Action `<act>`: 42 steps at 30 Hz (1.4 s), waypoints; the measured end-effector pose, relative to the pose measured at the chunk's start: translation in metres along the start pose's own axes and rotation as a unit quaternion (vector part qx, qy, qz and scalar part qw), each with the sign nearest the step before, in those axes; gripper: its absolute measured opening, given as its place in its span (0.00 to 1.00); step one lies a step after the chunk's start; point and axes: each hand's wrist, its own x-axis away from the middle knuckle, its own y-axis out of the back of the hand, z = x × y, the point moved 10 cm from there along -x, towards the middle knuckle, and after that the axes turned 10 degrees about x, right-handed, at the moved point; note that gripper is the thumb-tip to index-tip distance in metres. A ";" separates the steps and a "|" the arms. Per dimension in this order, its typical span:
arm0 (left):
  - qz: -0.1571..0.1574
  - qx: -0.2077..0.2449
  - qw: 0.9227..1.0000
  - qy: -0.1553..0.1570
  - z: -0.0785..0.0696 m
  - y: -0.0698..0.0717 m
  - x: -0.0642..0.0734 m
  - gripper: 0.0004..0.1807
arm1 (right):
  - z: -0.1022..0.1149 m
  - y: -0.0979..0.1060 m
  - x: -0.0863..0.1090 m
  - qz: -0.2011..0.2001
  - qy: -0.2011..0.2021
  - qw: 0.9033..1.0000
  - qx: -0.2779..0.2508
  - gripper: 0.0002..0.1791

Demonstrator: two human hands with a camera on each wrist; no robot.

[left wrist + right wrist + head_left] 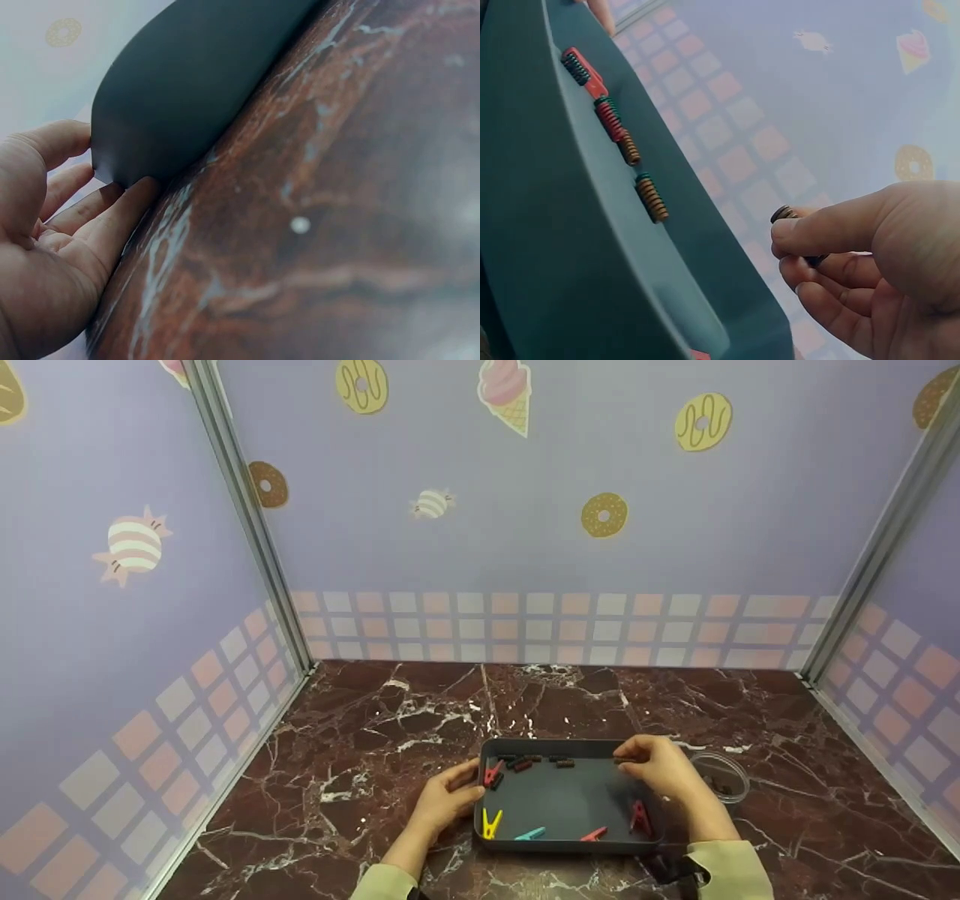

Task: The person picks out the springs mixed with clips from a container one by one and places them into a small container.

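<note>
A dark grey rectangular tray lies on the marbled table. My left hand rests its fingers against the outside of the tray's left wall, also seen in the left wrist view touching the tray's wall. Above the tray's far right corner, my right hand pinches a small coil spring between thumb and fingers. Several coil springs in red, orange-brown and green lie along the tray's far side. Clothespins stand apart near the edges: yellow, blue, and several red ones.
Just right of the tray, partly behind my right forearm, is a round clear container with dark pieces in it. Patterned panels enclose the table's back and sides, with metal posts at the corners.
</note>
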 end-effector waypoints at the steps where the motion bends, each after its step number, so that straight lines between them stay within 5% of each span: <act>1: 0.000 0.001 1.000 0.001 0.000 0.000 0.000 0.33 | -0.001 0.001 0.000 0.000 -0.003 1.000 -0.003 0.07; 42: -0.003 -0.007 1.000 -0.005 -0.002 0.000 -0.001 0.33 | -0.052 0.058 0.026 -0.010 -0.065 0.998 0.020 0.14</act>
